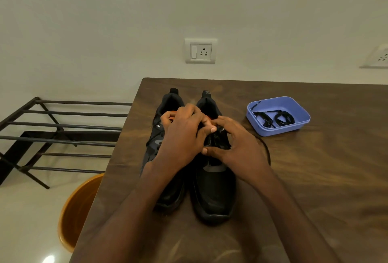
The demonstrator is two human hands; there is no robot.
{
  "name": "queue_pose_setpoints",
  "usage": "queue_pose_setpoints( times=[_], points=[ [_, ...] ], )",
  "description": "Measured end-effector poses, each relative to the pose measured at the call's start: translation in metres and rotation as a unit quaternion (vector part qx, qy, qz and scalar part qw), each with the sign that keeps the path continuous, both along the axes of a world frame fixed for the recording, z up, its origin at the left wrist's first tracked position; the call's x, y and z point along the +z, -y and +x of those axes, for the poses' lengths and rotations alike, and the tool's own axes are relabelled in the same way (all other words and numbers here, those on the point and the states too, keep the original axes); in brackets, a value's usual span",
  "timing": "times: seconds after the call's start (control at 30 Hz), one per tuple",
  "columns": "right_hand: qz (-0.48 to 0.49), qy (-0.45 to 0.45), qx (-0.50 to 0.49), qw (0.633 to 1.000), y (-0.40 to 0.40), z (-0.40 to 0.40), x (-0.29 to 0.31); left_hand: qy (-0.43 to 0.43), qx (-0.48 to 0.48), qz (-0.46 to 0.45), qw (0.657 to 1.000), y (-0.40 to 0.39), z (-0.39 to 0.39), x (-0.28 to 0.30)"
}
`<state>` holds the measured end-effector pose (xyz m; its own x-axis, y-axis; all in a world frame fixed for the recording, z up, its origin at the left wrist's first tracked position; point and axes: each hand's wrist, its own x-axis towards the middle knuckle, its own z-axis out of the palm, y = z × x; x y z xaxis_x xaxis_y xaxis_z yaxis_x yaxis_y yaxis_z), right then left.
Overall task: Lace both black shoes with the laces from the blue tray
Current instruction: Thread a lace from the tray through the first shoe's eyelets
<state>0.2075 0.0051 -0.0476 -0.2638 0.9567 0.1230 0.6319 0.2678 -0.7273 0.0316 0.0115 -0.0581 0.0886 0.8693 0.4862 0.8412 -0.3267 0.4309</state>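
Dim, warm indoor light. A bright glare spot sits on the floor (48, 259). The picture is soft throughout, and the wide lens bends the edges.

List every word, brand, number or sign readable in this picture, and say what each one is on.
No text can be read with certainty.
Left shoe: a small white mark on its side, near the left hand, looks like letters but is too blurred to read.
Right shoe: a small pale mark by the right hand, too small to read.
Wall socket plate: no lettering visible.
Blue tray: no label visible.
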Motion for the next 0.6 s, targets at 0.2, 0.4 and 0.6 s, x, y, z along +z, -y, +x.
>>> queue_pose_setpoints(
  times=[0.2, 0.4, 0.6],
  points=[
    [0.008, 0.006, -0.007, 1.000, 0.000, -0.003, -0.003, 0.014, -0.047, 0.009, 0.999, -0.001, -0.003, 0.006],
    [0.001, -0.016, -0.013, 1.000, 0.003, -0.005, 0.000, 0.040, 0.013, 0.076, 0.996, -0.001, -0.001, 0.013],
    [0.005, -0.022, -0.011, 1.000, 0.003, -0.002, -0.004, 0.299, 0.081, 0.110, 0.944, 0.004, -0.022, 0.031]
  ],
)
